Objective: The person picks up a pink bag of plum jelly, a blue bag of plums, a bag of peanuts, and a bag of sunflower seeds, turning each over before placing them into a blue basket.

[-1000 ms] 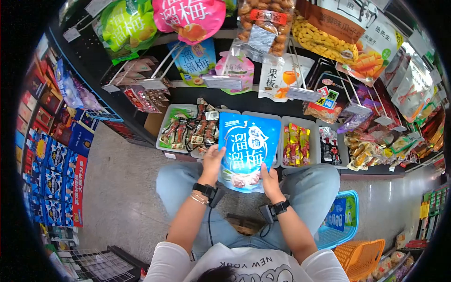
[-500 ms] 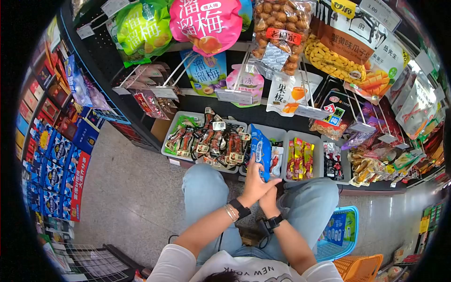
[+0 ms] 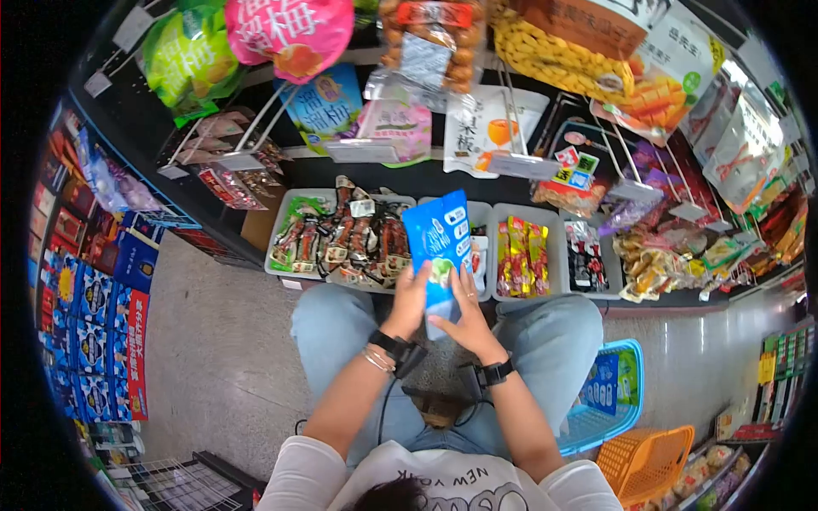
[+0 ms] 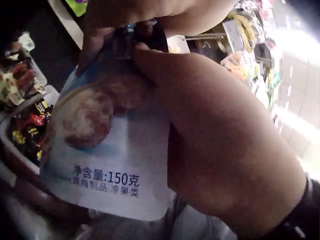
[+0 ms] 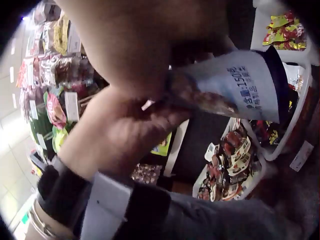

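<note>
A blue snack bag (image 3: 436, 234) stands tilted between both hands in the head view, its printed panel with white icons facing up. My left hand (image 3: 409, 298) grips its left edge. My right hand (image 3: 467, 317) pinches the lower right side, thumb across the bag's lower part. In the left wrist view the bag (image 4: 105, 155) shows a weight label and fruit picture, with the right hand (image 4: 215, 125) at its side. The right wrist view shows the bag (image 5: 230, 90) with the left hand (image 5: 120, 130) beside it.
Trays of small wrapped snacks (image 3: 366, 243) line the low shelf, with yellow-red packets (image 3: 522, 260) to the right. Hanging bags (image 3: 290, 38) are above. A blue basket (image 3: 626, 409) and an orange basket (image 3: 643, 464) stand at the right. A blue display (image 3: 89, 341) is at the left.
The bag first showed its front, then stood edge-on, and now its other face is up. The hands have moved from close together to opposite sides of it. The view has shifted.
</note>
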Demonstrator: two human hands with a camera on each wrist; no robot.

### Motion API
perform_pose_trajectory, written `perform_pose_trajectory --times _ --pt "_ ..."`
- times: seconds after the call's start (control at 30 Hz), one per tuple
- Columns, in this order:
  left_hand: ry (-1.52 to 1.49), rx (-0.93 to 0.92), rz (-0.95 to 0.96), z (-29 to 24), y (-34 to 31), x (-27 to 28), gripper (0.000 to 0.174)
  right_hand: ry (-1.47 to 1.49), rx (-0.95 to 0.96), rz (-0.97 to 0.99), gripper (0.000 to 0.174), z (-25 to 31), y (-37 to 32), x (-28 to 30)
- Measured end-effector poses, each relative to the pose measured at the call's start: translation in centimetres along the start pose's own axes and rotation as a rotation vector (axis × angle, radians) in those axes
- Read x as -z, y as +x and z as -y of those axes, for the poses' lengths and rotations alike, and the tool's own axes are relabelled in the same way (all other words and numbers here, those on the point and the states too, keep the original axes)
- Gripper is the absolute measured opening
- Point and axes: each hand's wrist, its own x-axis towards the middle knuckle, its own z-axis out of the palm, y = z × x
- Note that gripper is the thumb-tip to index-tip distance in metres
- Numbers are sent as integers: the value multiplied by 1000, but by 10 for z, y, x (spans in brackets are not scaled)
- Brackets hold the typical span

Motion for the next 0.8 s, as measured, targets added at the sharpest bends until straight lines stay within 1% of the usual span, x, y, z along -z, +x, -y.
perform_pose_trajectory --times 0.03,0.07,0.1,0.13,0.17,0.2,0.23,0.27,0.3,0.4,0.43,0.5,0.6,0.67,0.73,0.8 --pt "-48 13 13 -8 -2 1 30 92 -24 -5 86 -2 0 4" --pt "-94 24 26 -13 -2 4 32 146 -49 -51 86 -14 -1 4" --pt "-133 69 15 -11 0 12 32 266 -105 -106 84 -25 0 5" --pt "-121 68 34 -16 -1 16 31 386 -160 -162 83 -34 0 6" --pt "-126 74 52 -20 -3 18 32 557 -263 -221 79 -42 0 7" --pt "-132 78 69 -27 -7 17 32 556 -263 -327 71 -36 3 13" --pt "-135 77 18 -31 -11 16 31 703 -305 -342 62 -34 5 19" --pt "-121 69 28 -30 -11 17 31 852 -346 -356 54 -34 6 24" --pt "-108 60 37 -30 -12 20 31 933 -409 -328 34 -35 3 28" --pt "-35 22 78 -29 -11 27 32 922 -419 -303 25 -32 -2 29" --pt "-13 -1 85 -28 -10 29 31 961 -411 -321 23 -31 -4 28" --pt "46 -66 97 -29 -11 27 29 962 -392 -345 22 -29 -7 27" --pt "159 -179 63 -34 -11 21 28 912 -363 -371 20 -25 -13 31" --pt "144 -201 96 -45 -17 14 28 908 -341 -380 19 -19 -18 35" --pt "137 -223 62 -57 -22 3 28 950 -314 -384 19 0 -21 44" --pt "136 -233 85 -67 -28 -7 28 954 -282 -405 17 14 -27 52"
